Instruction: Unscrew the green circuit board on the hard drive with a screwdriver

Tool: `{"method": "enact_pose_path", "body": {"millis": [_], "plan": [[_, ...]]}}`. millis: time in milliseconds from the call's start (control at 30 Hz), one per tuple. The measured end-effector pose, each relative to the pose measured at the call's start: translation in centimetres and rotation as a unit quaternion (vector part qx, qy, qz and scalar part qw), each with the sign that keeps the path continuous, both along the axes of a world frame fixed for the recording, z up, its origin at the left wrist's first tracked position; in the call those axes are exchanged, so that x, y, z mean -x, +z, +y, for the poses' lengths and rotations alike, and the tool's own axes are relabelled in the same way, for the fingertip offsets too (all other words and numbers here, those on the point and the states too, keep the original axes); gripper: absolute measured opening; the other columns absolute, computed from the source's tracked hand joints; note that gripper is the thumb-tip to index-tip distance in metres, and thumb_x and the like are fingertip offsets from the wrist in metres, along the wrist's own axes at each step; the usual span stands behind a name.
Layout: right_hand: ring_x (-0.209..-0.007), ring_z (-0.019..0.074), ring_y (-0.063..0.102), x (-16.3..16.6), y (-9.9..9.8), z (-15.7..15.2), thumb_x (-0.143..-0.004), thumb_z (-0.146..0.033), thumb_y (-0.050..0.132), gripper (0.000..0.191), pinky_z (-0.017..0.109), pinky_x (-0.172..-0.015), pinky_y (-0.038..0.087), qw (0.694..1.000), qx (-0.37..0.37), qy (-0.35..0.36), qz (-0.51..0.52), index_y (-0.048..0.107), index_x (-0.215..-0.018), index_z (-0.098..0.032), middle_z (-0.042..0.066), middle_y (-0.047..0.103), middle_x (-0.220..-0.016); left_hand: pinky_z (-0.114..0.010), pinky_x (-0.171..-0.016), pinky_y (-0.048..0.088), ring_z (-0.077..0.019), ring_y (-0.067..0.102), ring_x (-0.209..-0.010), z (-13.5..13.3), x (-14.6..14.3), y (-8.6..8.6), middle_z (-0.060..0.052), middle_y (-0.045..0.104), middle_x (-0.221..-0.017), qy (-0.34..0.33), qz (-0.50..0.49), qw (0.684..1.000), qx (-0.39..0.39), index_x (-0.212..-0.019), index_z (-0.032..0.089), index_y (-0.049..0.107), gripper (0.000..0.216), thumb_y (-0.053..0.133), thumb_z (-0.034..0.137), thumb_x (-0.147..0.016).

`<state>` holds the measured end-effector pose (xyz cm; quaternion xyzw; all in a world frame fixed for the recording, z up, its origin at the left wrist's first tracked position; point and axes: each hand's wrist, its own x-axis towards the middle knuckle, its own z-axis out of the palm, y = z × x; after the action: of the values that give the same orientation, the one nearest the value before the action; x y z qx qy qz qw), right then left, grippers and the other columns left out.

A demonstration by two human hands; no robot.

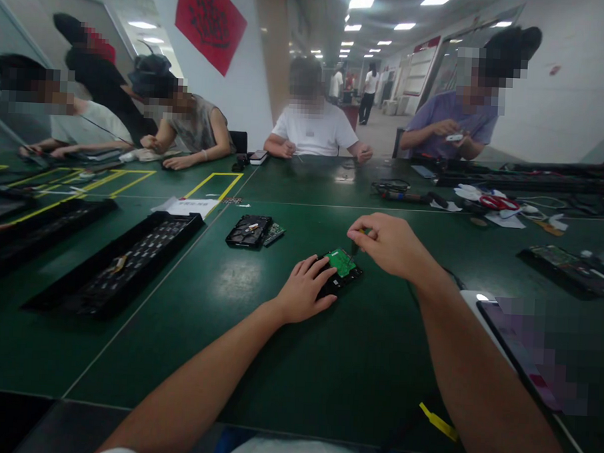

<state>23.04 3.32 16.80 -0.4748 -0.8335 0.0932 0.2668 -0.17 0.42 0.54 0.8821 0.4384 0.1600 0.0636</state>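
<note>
A small black hard drive (pixel 348 280) with a green circuit board (pixel 341 261) on top lies on the green table (pixel 257 345) in front of me. My left hand (pixel 303 290) rests on the drive's left side, fingers pressed down on it. My right hand (pixel 388 243) hovers just above the board, closed round a thin screwdriver (pixel 355 245) whose tip points down at the board.
A second black drive (pixel 248 231) with a loose green board (pixel 274 233) lies further back. Long black trays (pixel 120 265) stretch along the left. A phone (pixel 527 350) lies at my right. Several people sit working across the table, with cables and tools (pixel 498 203) at the far right.
</note>
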Motion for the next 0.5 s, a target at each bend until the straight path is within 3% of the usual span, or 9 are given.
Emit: {"method": "enact_pose_path", "body": {"millis": [200, 367, 500], "plan": [[-0.067, 0.0161, 0.074, -0.37, -0.25, 0.19, -0.099, -0.024, 0.061, 0.021, 0.031, -0.074, 0.054, 0.997, 0.06, 0.002, 0.054, 0.076, -0.113, -0.02, 0.006, 0.083, -0.102, -0.062, -0.129, 0.029, -0.0407, 0.025, -0.163, -0.02, 0.05, 0.08, -0.012, 0.038, -0.173, 0.001, -0.003, 1.0, 0.003, -0.163, 0.026, 0.047, 0.07, 0.062, 0.058, -0.102], [-0.077, 0.0195, 0.075, -0.67, -0.14, 0.56, -0.1, -0.028, 0.06, 0.021, 0.032, -0.075, 0.053, 1.0, 0.017, 0.001, 0.001, 0.08, -0.102, -0.021, 0.007, 0.082, -0.099, -0.063, -0.129, 0.028, -0.0419, 0.026, -0.162, -0.02, 0.1, 0.22, -0.014, 0.038, -0.173, -0.004, -0.004, 1.0, 0.003, -0.163, 0.024, 0.047, 0.071, 0.062, 0.058, -0.102], [-0.076, 0.0181, 0.074, -0.79, 0.09, 0.4, -0.099, -0.022, 0.059, 0.023, 0.032, -0.077, 0.053, 1.0, 0.024, 0.014, -0.002, 0.08, -0.108, -0.02, 0.007, 0.082, -0.104, -0.063, -0.129, 0.028, -0.042, 0.026, -0.162, 0.0, 0.1, 0.16, -0.014, 0.038, -0.173, -0.004, -0.004, 1.0, 0.005, -0.163, 0.024, 0.047, 0.071, 0.061, 0.057, -0.102]]}}
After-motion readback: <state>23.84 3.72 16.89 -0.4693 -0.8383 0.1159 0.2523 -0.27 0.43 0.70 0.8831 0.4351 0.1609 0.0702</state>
